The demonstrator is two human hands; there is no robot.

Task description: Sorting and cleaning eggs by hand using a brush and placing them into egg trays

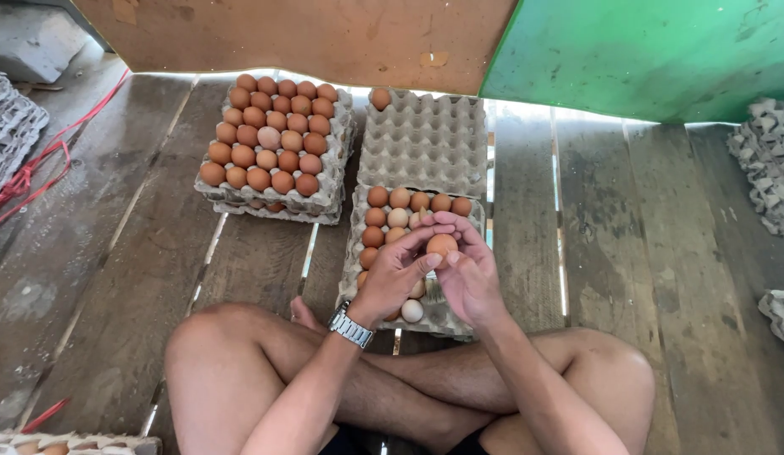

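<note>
On plank floor (114,253), far left: stacked trays (278,198), top one full of brown eggs; beside it an empty tray (426,143) with one egg (379,99) in its far corner. Near tray (371,286) by the crossed legs looks partly filled, so sorting seems midway. Left hand (396,278) and right hand (468,274) both hold one brown egg (442,245) above it, fingers (426,240) closed round it.
</note>
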